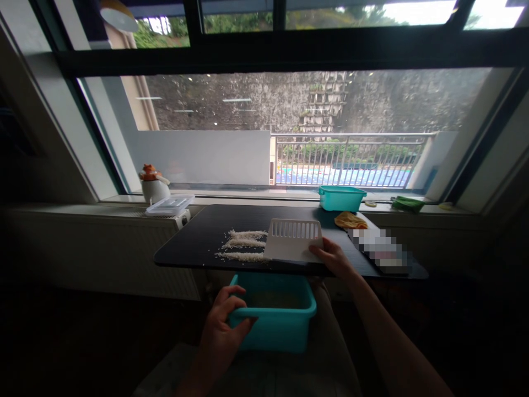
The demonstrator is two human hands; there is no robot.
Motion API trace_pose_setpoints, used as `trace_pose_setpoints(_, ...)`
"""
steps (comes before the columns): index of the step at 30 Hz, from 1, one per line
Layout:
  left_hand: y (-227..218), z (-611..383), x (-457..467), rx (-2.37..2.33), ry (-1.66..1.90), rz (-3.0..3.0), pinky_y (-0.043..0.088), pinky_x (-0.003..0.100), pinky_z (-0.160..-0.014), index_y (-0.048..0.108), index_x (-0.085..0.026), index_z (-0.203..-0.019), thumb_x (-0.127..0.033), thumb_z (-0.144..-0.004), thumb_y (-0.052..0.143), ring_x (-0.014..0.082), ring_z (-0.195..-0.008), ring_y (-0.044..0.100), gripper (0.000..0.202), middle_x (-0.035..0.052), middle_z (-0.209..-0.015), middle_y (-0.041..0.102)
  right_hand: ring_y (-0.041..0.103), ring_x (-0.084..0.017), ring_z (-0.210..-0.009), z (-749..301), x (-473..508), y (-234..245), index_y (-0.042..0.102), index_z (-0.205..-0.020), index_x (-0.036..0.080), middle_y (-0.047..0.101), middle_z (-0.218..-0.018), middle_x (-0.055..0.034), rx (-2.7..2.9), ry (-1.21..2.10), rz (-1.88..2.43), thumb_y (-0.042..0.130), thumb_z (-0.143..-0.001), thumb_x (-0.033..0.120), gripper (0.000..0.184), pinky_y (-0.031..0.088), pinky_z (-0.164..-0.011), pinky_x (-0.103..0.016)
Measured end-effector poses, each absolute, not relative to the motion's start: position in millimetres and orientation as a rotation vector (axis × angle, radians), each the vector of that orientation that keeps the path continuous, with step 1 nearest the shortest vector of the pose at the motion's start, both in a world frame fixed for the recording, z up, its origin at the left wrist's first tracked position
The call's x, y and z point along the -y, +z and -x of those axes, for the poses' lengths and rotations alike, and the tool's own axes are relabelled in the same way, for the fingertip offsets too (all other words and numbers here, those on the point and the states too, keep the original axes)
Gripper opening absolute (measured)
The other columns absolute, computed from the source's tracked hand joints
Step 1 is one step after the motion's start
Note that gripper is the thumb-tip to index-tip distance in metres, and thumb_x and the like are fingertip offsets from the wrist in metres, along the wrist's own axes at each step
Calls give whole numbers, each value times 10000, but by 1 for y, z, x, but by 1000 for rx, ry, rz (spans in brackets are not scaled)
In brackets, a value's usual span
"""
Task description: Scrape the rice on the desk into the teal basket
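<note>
My right hand [328, 255] grips the right end of a flat white slotted scraper [291, 248], thumb on top. Its left edge meets rows of white rice grains [243, 243] spread on the black tabletop [198, 237]. Below the table's front edge, a turquoise plastic tub [275, 331] rests on my lap. The fingers of my left hand [225, 320] are closed over the tub's left rim, with the thumb along its front. What lies in the tub is too dark to make out.
On the table's right lie a folded tan cloth [350, 220] and a blurred-out flat item [380, 251]. A second turquoise tub [343, 198] stands at the back right. A clear plastic lid [170, 205] and a white pot [155, 190] sit by the window, a green packet [407, 204] on the sill.
</note>
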State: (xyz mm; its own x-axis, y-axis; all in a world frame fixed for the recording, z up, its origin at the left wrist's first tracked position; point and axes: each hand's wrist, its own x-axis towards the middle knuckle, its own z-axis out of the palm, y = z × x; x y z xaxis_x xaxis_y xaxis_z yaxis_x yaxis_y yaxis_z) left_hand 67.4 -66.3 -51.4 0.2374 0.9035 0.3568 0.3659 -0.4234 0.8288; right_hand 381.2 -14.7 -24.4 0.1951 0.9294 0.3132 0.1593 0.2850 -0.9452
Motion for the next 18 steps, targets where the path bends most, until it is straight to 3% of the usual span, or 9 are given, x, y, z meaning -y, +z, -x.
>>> trace_pose_setpoints(18,-50,-68,67,-1147,1123,-1896,471,353,-802,558,-192,-651,-356,-733,645,272,-990,562,203,84,-1109,500,662,-263,-810,-382,18,-21,686,-908,185,732,-870,-39,1304,815,1152,721,-647,346,309,530,-707,-357)
